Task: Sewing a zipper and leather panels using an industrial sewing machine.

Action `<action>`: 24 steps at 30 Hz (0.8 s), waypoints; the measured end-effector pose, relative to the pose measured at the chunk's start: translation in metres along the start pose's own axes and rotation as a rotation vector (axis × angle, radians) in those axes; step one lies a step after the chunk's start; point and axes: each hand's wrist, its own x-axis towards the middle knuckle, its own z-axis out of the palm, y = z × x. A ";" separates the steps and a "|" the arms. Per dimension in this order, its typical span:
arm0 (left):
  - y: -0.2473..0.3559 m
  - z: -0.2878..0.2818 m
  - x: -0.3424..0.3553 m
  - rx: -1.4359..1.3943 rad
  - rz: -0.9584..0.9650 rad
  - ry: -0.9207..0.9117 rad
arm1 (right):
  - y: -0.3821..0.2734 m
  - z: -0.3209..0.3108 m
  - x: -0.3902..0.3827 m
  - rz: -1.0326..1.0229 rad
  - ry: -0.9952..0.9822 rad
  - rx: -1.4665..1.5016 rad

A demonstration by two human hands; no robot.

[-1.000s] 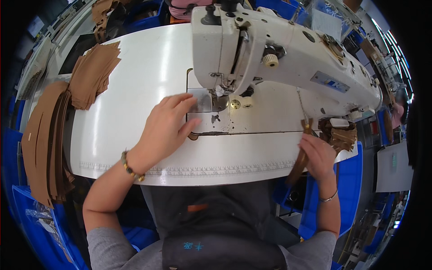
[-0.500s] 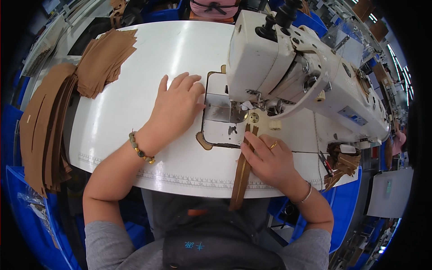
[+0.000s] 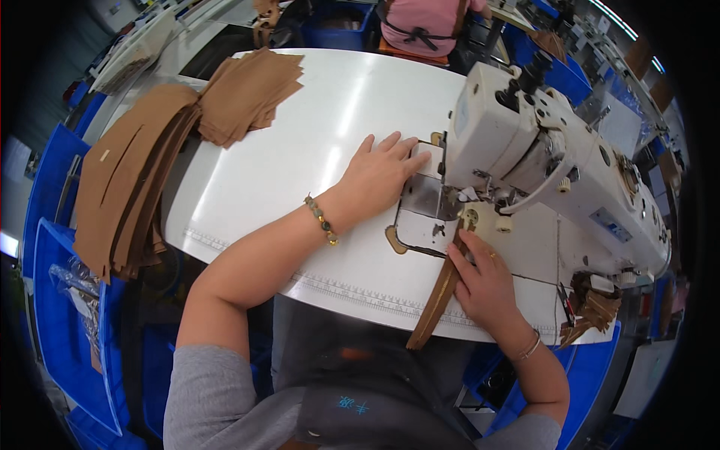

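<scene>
A brown zipper (image 3: pixel 435 304) with gold-coloured teeth lies lengthwise on the white sewing table, its near end hanging over the front edge. My right hand (image 3: pixel 486 289) grips its right side, thumb and fingers close to the far end. That far end reaches the round metal disc (image 3: pixel 469 217) beside the needle area of the white sewing machine (image 3: pixel 517 142). My left hand (image 3: pixel 379 180) rests flat with fingers spread, holding nothing. Its fingertips touch the white plate left of the machine head. Whether the zipper lies under the presser foot I cannot tell.
Stacked brown fabric pieces (image 3: pixel 139 165) hang over the table's left edge, with another fanned pile (image 3: pixel 251 94) behind. Brown scraps (image 3: pixel 600 311) and small snips lie at the right. Blue bins (image 3: pixel 71 330) stand beside the table. A person in pink (image 3: pixel 424 26) sits beyond it.
The whole view has swung, so the scene sits further right. My left hand has slid right onto the plate. My right hand has moved the zipper's far end slightly closer to the round disc.
</scene>
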 end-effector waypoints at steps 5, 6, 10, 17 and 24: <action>-0.095 -0.046 -0.023 0.154 -0.224 0.122 | 0.002 0.001 -0.003 -0.004 0.032 -0.031; -0.118 -0.057 -0.030 0.223 -0.305 0.122 | 0.002 0.001 -0.003 -0.009 0.038 -0.031; -0.182 -0.081 -0.056 0.463 -0.472 0.090 | 0.003 0.003 -0.002 -0.018 0.067 -0.059; -0.218 -0.079 -0.071 0.537 -0.626 -0.056 | 0.002 0.000 -0.001 -0.002 0.075 -0.034; -0.178 -0.110 -0.050 -0.832 -0.837 0.195 | 0.003 0.000 0.000 -0.022 0.089 -0.056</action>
